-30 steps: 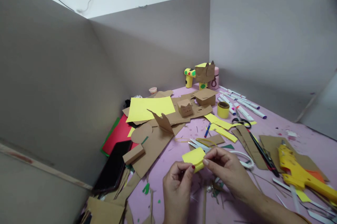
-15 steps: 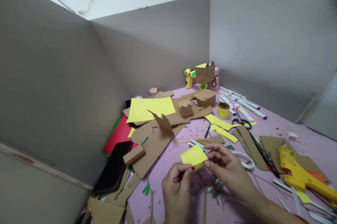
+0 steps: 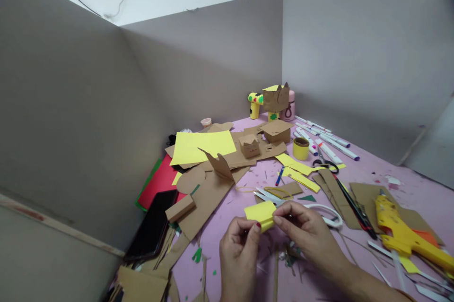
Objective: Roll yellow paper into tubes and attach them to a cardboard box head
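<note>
A folded yellow paper piece [image 3: 260,211] is held above the pink surface [image 3: 216,217], pinched between thumb and fingers of the left hand [image 3: 239,250] at its near side and of the right hand [image 3: 305,232] at its right edge. Relative to the paper: scissors [image 3: 266,196] just beyond, hot-glue gun [image 3: 394,222] right, smartphone [image 3: 152,226] left.

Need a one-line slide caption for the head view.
Left hand and right hand pinch a small yellow piece over a pink tabletop littered with cardboard pieces, markers and a yellow glue gun.
</note>
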Tool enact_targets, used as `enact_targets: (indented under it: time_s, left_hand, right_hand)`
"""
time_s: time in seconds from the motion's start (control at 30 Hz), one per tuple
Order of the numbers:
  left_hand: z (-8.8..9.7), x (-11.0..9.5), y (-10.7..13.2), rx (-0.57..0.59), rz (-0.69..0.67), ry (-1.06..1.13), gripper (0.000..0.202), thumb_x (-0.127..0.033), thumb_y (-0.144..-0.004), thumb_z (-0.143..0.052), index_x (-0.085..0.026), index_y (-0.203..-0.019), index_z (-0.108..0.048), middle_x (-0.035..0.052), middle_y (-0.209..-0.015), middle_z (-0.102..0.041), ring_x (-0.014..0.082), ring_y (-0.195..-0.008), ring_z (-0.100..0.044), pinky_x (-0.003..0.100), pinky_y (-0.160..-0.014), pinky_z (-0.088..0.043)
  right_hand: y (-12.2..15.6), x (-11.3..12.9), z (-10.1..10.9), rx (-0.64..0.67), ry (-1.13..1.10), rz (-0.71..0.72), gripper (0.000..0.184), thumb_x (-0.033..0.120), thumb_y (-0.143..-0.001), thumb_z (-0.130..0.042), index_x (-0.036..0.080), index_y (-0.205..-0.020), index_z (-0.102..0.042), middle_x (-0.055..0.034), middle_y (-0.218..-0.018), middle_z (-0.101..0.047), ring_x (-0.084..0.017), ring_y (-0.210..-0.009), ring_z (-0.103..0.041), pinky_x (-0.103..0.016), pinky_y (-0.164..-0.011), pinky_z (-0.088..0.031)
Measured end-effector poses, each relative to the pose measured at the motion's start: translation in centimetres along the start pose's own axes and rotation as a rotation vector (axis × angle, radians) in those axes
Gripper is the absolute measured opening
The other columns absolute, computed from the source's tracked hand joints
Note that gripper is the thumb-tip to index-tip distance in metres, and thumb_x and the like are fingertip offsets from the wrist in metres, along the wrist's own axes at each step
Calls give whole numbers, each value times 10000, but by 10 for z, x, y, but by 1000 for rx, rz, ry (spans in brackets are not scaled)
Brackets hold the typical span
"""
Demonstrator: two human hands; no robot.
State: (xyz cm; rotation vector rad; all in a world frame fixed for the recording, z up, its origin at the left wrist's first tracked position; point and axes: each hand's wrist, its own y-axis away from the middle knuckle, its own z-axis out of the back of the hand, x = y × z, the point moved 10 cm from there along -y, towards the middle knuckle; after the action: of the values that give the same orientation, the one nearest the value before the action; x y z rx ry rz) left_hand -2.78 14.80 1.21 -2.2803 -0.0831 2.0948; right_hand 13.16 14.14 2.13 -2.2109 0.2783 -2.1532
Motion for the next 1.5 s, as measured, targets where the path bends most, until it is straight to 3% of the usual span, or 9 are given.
enact_targets:
  time_s: [0.1, 0.5, 0.83, 1.13, 1.37, 1.43, 1.5]
  left_hand:
    - [0, 1, -1, -5, 19, 21, 181, -321, -728, -684, -158, -679, -622, 25, -697, -630, 157, -680, -571, 231, -629, -456]
    - [0, 7, -2, -3, 40, 1, 163, -278, -710, -677, -159, -652, -582, -9, -620, -572, 123, -581, -516, 217, -570, -415]
    - [2, 15, -4, -29, 84, 66, 201, -312, -674, -705, -166, -686, -567, -3, -621, -608, 116, -562, -527, 200, -537, -410]
    - [-6, 10, -2, -21, 222, 283, 239, -369, -723, -672, -173, -744, -536, -35, -595, -580, 100, -532, -540, 177, -488, -379]
    - [-3, 21, -4, 7, 321, 195, 315, -313, -675, -690, -191, -863, -468, -74, -454, -544, 74, -409, -471, 156, -444, -342]
    - [-2, 22, -5, 8, 330, 193, 349, -317, -664, -693, -194, -880, -448, -68, -463, -563, 75, -403, -475, 153, -432, -337]
    - [-1, 22, -7, -1, 327, 207, 368, -318, -654, -701, -201, -882, -437, -73, -472, -566, 75, -399, -477, 154, -426, -347]
  right_hand:
    - [1, 1, 0, -9, 13, 8, 198, 364, -787, -625, 183, -707, -643, -12, -650, -620, -162, -617, -558, -273, -564, -448]
    - [1, -1, -2, -18, -31, -27, 136, 307, -755, -635, 190, -688, -627, -3, -650, -607, -153, -611, -544, -261, -557, -443]
    - [-2, -5, 1, -61, -91, -79, 187, 354, -679, -697, 182, -651, -628, -6, -609, -600, -152, -579, -538, -255, -520, -437]
    - [-6, -2, 3, -50, -69, -103, 228, 391, -644, -721, 183, -617, -632, 11, -566, -585, -141, -536, -523, -251, -497, -420]
    - [-6, -5, 1, -1, -94, -108, 197, 354, -674, -715, 183, -629, -627, 22, -584, -590, -125, -539, -529, -231, -499, -411]
    - [-7, -7, 0, 11, -132, -121, 170, 329, -671, -723, 183, -681, -637, 19, -622, -612, -133, -582, -559, -232, -536, -436]
    - [-6, -10, -3, 35, -202, -141, 234, 287, -661, -738, 195, -852, -640, 19, -693, -643, -143, -649, -595, -237, -593, -466]
